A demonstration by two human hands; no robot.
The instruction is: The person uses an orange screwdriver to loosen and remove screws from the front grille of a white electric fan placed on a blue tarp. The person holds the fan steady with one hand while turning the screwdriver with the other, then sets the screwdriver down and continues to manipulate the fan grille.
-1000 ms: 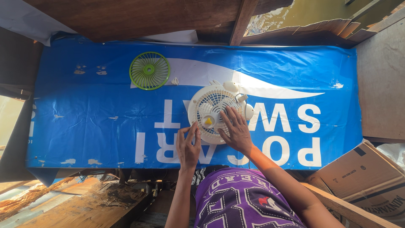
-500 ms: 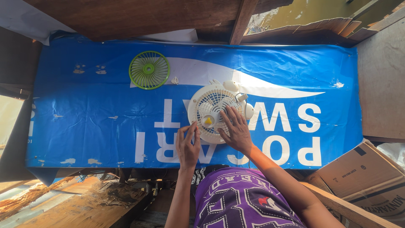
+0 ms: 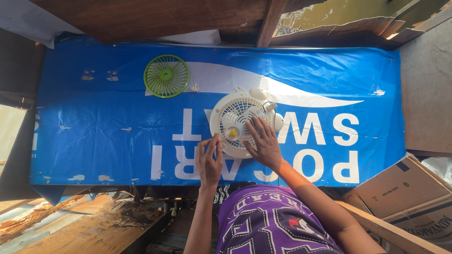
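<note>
A small white fan (image 3: 238, 120) lies flat on a blue printed tarp (image 3: 94, 122), its round grille facing up with a yellow hub at the middle. My right hand (image 3: 263, 146) rests flat on the grille's right part, fingers spread. My left hand (image 3: 209, 160) lies at the fan's lower left edge, fingertips touching the rim. A loose green round fan grille (image 3: 166, 76) sits on the tarp up and to the left, apart from both hands.
A few small white parts (image 3: 194, 87) lie beside the green grille. Cardboard boxes (image 3: 405, 197) stand at the lower right. Wooden beams (image 3: 270, 21) cross the top, and worn planks (image 3: 108, 221) lie at the lower left.
</note>
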